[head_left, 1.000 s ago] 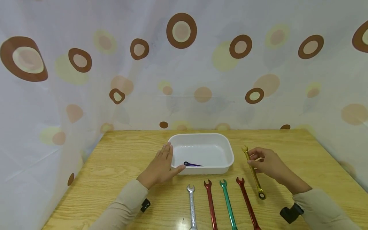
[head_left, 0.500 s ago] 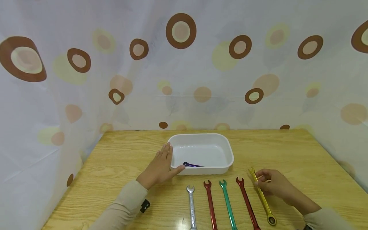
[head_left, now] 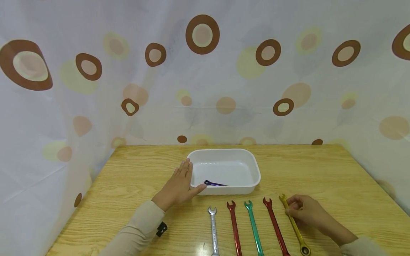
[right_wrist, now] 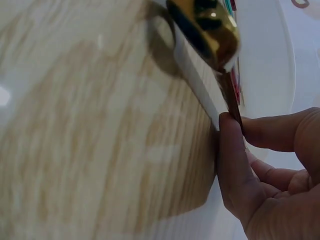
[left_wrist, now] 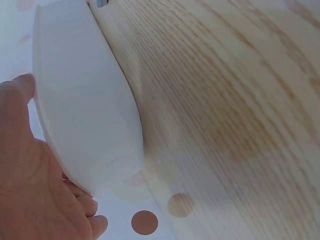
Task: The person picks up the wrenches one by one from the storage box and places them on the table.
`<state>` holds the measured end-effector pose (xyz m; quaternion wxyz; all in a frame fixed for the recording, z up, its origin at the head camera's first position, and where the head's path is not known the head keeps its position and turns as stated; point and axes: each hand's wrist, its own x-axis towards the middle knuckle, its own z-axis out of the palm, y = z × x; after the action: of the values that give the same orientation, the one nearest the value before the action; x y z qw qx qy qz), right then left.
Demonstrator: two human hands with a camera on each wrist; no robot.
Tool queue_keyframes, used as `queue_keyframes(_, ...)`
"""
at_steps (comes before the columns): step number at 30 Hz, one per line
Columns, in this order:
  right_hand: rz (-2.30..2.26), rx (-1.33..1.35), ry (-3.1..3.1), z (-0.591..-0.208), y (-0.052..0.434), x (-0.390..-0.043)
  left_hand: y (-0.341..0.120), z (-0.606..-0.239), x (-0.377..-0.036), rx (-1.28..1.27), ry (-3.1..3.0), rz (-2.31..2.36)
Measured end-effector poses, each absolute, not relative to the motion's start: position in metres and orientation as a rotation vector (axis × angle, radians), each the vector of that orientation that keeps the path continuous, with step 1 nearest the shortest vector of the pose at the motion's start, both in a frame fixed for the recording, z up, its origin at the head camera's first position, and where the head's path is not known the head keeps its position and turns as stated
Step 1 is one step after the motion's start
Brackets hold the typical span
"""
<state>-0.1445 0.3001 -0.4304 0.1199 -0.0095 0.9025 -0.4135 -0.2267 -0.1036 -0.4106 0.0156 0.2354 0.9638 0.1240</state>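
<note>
My right hand [head_left: 307, 212] pinches a gold combination wrench [head_left: 296, 229] near its open-jaw end, between thumb and fingers. In the right wrist view the wrench's ring end [right_wrist: 210, 30] looms close, with its shadow on the wood below. My left hand [head_left: 179, 186] lies against the left end of a white plastic tray [head_left: 237, 189], its fingers straight along the rim and its thumb at the front corner. The left wrist view shows the hand [left_wrist: 40, 185] touching the tray's outer wall [left_wrist: 85, 95]. Inside the tray lies a purple wrench [head_left: 215, 184], partly hidden by the front wall.
Left of the gold wrench lie a red wrench [head_left: 276, 225], a green wrench [head_left: 254, 227], another red wrench [head_left: 235, 227] and a silver wrench [head_left: 214, 231], roughly side by side. The wooden table [head_left: 137, 170] meets a patterned cloth [head_left: 153, 117] behind and at the sides.
The right hand has brought the gold wrench toward the front and slightly right, from beside the tray down to the right end of the row. The left hand and tray have stayed put.
</note>
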Motion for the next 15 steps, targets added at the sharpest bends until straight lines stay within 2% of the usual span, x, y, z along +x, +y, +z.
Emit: queue_keyframes(15, -0.982, -0.036, 2.815, -0.4281, 0.2953, -0.1426, -0.1033, -0.4122, -0.2282, 0.724, 3.001, 0.384)
